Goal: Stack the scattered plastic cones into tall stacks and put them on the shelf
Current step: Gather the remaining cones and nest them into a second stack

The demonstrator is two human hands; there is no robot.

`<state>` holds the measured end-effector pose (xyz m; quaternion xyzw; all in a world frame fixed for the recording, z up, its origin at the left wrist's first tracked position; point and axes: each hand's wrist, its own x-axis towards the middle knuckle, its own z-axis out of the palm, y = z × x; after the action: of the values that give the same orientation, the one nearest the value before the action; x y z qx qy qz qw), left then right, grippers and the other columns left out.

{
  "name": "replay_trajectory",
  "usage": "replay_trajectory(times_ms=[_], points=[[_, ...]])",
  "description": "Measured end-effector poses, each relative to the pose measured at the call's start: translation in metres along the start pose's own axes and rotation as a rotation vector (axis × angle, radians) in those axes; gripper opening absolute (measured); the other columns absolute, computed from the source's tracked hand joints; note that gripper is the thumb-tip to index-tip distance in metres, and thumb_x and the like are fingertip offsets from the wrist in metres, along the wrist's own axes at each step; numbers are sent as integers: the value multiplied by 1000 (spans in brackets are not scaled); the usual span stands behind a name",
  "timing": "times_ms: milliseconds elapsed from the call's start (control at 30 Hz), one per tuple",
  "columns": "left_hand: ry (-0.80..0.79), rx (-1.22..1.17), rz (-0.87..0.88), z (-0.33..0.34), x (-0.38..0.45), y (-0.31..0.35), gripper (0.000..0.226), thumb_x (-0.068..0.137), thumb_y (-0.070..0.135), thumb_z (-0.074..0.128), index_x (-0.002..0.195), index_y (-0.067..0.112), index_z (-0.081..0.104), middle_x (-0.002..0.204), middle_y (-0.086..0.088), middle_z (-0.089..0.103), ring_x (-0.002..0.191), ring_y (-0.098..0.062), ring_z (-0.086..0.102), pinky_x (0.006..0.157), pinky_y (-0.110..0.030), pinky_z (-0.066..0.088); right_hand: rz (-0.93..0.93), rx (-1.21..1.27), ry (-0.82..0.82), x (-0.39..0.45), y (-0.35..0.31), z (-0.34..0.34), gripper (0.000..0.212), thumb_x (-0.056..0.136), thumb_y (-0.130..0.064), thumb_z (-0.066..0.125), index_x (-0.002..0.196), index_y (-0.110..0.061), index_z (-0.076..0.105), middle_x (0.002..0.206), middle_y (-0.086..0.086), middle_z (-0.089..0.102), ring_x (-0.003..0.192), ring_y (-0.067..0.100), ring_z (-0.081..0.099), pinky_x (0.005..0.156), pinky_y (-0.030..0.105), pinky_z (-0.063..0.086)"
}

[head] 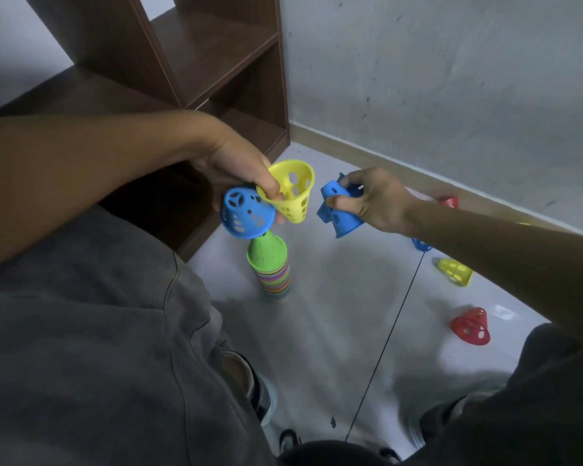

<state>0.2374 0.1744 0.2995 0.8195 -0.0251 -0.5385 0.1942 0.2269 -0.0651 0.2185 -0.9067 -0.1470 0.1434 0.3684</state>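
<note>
Head view | left hand [236, 166] pinches yellow cone [292, 193], blue cone [246, 213] | right hand [371, 200] grips blue cones [340, 213]

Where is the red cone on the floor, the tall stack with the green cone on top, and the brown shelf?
red cone [471, 326], head view, on its holed side wall.
tall stack [274, 275], head view, on the striped rims below the green top.
brown shelf [212, 48], head view, on a bare board.
</note>
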Motion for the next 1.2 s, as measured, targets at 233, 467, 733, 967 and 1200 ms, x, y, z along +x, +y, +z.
replay_trajectory(times_ms=[233,467,733,967,1200], points=[[391,-52,-15,6,7,-15,31,104,32,46,96,7,63,65,-8,65,55,-20,64,56,-35,59,30,115,9,-3,-6,-7,26,92,-32,69,104,-9,71,97,1,62,78,14,51,56,9,41],[507,-40,-27,15,8,-33,34,106,36,39,101,7,56,77,-16,58,64,-26,59,58,-36,59,43,409,-34,-9,-33,-7,18,94,-23,67,88,-6,70,56,-14,51,50,1,43,50,11,34],[612,96,62,24,-3,-33,42,108,39,34,146,21,38,119,-14,59,87,-34,67,48,-36,58,-72,395,-154,-12,-48,0,8,94,-19,67,94,-16,74,75,-2,59,63,5,47,55,13,37],[444,-143,341,34,-18,-30,53,107,41,34,156,36,16,116,12,60,77,16,63,61,-6,49,-101,361,-139,-8,-50,-4,6,94,-15,66,92,-14,72,59,-14,57,52,-1,46,53,11,36],[459,-351,225,35,-15,-32,82,93,76,1,147,33,47,125,-11,69,100,-42,68,50,-27,51,-171,328,-73,-6,-51,-7,5,91,-13,71,96,-14,73,68,-12,67,58,1,57,57,12,45]])
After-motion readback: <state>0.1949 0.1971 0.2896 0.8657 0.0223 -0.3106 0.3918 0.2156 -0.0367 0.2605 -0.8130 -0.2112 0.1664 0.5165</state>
